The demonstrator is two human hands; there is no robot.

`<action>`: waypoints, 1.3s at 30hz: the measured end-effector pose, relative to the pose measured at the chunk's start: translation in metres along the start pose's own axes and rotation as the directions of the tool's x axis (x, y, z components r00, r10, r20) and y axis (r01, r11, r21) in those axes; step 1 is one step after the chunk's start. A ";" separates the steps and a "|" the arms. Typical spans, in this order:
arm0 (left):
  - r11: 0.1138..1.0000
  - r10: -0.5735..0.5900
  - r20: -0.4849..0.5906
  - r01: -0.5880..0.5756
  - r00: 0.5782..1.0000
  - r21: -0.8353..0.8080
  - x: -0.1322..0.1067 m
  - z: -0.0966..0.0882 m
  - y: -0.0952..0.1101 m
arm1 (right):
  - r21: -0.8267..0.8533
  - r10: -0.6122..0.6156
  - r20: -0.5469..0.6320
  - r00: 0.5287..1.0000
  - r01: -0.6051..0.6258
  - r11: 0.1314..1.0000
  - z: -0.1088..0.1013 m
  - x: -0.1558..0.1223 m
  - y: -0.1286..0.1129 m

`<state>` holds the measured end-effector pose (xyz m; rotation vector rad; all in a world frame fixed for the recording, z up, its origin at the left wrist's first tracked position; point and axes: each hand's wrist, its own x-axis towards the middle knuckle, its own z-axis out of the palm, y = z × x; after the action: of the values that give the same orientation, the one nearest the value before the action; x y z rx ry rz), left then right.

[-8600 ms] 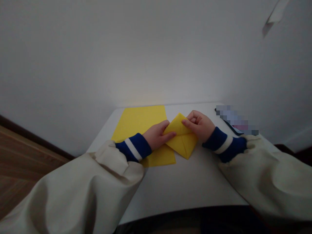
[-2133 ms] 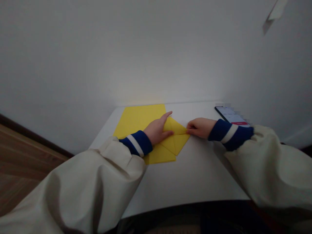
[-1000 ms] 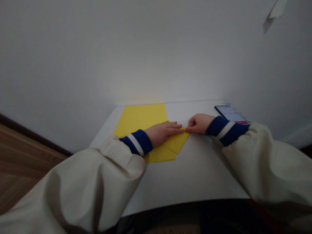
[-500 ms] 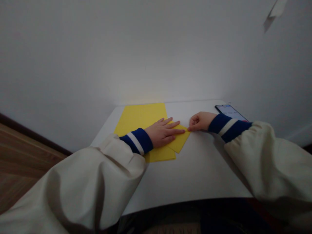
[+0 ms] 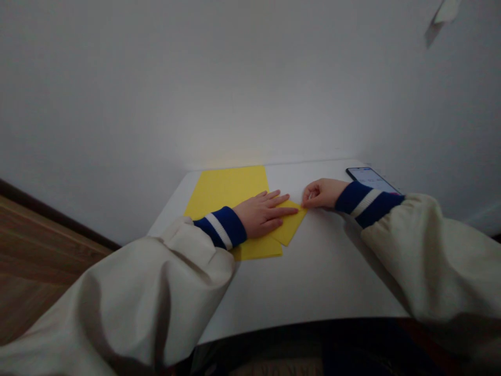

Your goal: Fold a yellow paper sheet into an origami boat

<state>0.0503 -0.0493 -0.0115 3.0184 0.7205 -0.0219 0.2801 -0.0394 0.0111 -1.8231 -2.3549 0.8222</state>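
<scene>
A folded piece of yellow paper (image 5: 288, 232) lies on the table with its pointed corner toward the right. My left hand (image 5: 263, 213) rests flat across it, fingers spread, the index finger reaching near the corner. At that corner my right hand (image 5: 320, 194) has its thumb and index finger pinched on the paper's tip. Under the folded piece, more yellow paper (image 5: 230, 185) spreads to the back left and shows again below my left wrist. My palm hides part of the folded piece.
The white table (image 5: 313, 282) stands against a pale wall (image 5: 242, 78). A phone (image 5: 371, 179) with a lit screen lies at the back right, partly behind my right cuff. Wooden furniture (image 5: 43, 256) is at the left.
My right thumb and index finger have shifted very slightly at the paper's corner. My left hand and the yellow paper stay in place; the view has tilted a little.
</scene>
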 end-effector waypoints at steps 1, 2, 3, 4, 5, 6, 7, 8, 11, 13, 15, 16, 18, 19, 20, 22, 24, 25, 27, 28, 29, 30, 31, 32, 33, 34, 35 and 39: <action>1.000 0.003 -0.002 -0.003 1.000 0.003 0.000 0.000 -0.001 | -0.015 0.001 -0.017 1.000 -0.001 1.000 0.001 0.000 -0.001; 1.000 0.002 -0.008 -0.002 1.000 0.006 0.000 0.001 -0.001 | -0.036 0.004 -0.039 0.999 -0.006 0.999 0.002 0.000 -0.002; 1.000 0.001 -0.017 0.000 1.000 0.008 0.000 0.001 -0.002 | -0.056 0.007 -0.062 0.998 -0.011 0.998 0.002 0.000 -0.002; 1.000 -0.002 -0.028 0.002 1.000 0.008 0.001 0.002 -0.002 | -0.072 0.008 -0.077 0.997 -0.014 0.997 0.003 0.000 -0.003; 1.000 -0.007 -0.038 0.007 0.999 0.006 0.001 0.003 -0.002 | -0.082 0.008 -0.088 0.996 -0.016 0.996 0.003 0.000 -0.003; 1.000 -0.020 -0.048 0.020 0.999 -0.002 0.001 0.003 -0.002 | -0.088 0.008 -0.094 0.996 -0.016 0.996 0.003 0.000 -0.003; 0.999 -0.042 -0.059 0.042 0.997 -0.017 0.002 0.004 -0.002 | -0.090 0.006 -0.090 0.996 -0.014 0.996 0.002 0.000 -0.002; 0.997 -0.069 -0.066 0.067 0.995 -0.037 0.002 0.004 -0.001 | -0.093 0.005 -0.083 0.997 -0.013 0.996 0.002 0.000 -0.002; 0.988 -0.129 -0.062 0.123 0.990 -0.092 0.002 0.003 0.000 | -0.102 0.008 -0.079 0.997 -0.016 0.995 0.002 0.001 0.000; 0.986 -0.133 -0.051 0.126 0.990 -0.110 0.002 0.001 0.000 | -0.074 -0.006 -0.078 0.997 0.000 0.997 0.004 0.001 0.000; 0.982 -0.152 -0.075 0.142 0.986 -0.128 0.002 0.000 -0.001 | -0.039 -0.035 -0.107 0.994 0.031 0.999 0.006 0.001 -0.001; 0.979 -0.170 -0.103 0.155 0.980 -0.134 0.002 -0.001 -0.001 | -0.029 -0.054 -0.130 0.990 0.050 0.998 0.007 0.000 -0.002; 0.976 -0.193 -0.180 0.170 0.965 -0.133 0.001 -0.001 -0.003 | -0.036 -0.092 -0.182 0.979 0.086 0.996 0.010 -0.002 -0.006; 0.978 -0.193 -0.219 0.168 0.957 -0.127 0.002 -0.001 -0.003 | -0.042 -0.115 -0.204 0.972 0.109 0.993 0.011 -0.002 -0.008; 0.980 -0.186 -0.253 0.160 0.950 -0.121 0.002 -0.001 -0.004 | -0.051 -0.139 -0.228 0.964 0.131 0.990 0.012 -0.003 -0.011; 0.984 -0.163 -0.306 0.132 0.938 -0.120 0.003 -0.001 -0.005 | -0.068 -0.181 -0.286 0.941 0.168 0.983 0.014 -0.004 -0.014; 0.983 -0.159 -0.357 0.115 0.921 -0.140 0.004 -0.003 -0.006 | -0.033 -0.213 -0.332 0.919 0.214 0.976 0.016 -0.003 -0.017; 0.982 -0.165 -0.388 0.113 0.907 -0.153 0.004 -0.004 -0.006 | 0.023 -0.221 -0.346 0.912 0.244 0.970 0.017 -0.003 -0.017; 0.976 -0.192 -0.463 0.119 0.865 -0.183 0.005 -0.007 -0.007 | 0.204 -0.224 -0.370 0.902 0.314 0.927 0.018 -0.002 -0.020; 0.972 -0.211 -0.508 0.126 0.835 -0.198 0.005 -0.009 -0.008 | 0.311 -0.216 -0.388 0.896 0.348 0.885 0.018 -0.001 -0.021; 0.968 -0.230 -0.560 0.130 0.796 -0.214 0.005 -0.011 -0.008 | 0.410 -0.203 -0.408 0.890 0.377 0.830 0.018 -0.001 -0.023; 0.964 -0.247 -0.616 0.129 0.748 -0.230 0.005 -0.013 -0.009 | 0.490 -0.190 -0.428 0.884 0.404 0.772 0.018 -0.002 -0.024; 0.961 -0.263 -0.669 0.124 0.695 -0.248 0.005 -0.015 -0.009 | 0.546 -0.185 -0.441 0.878 0.426 0.722 0.018 -0.002 -0.025; 0.958 -0.274 -0.718 0.115 0.640 -0.262 0.004 -0.017 -0.008 | 0.577 -0.189 -0.446 0.875 0.442 0.686 0.018 -0.003 -0.026; 0.956 -0.281 -0.757 0.105 0.591 -0.273 0.004 -0.019 -0.008 | 0.589 -0.202 -0.444 0.873 0.454 0.669 0.018 -0.004 -0.027; 0.955 -0.285 -0.783 0.097 0.553 -0.279 0.004 -0.020 -0.007 | 0.583 -0.225 -0.437 0.871 0.465 0.667 0.018 -0.005 -0.027; 0.955 -0.287 -0.801 0.095 0.525 -0.280 0.004 -0.022 -0.005 | 0.555 -0.253 -0.433 0.865 0.477 0.682 0.018 -0.006 -0.026; 0.959 -0.280 -0.843 0.106 0.459 -0.261 0.003 -0.025 0.000 | 0.275 -0.343 -0.458 0.820 0.498 0.823 0.019 -0.007 -0.020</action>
<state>0.0534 -0.0468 0.0130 2.5497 1.0113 1.6076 0.2575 -0.0567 0.0053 -1.1061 -2.0384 0.7102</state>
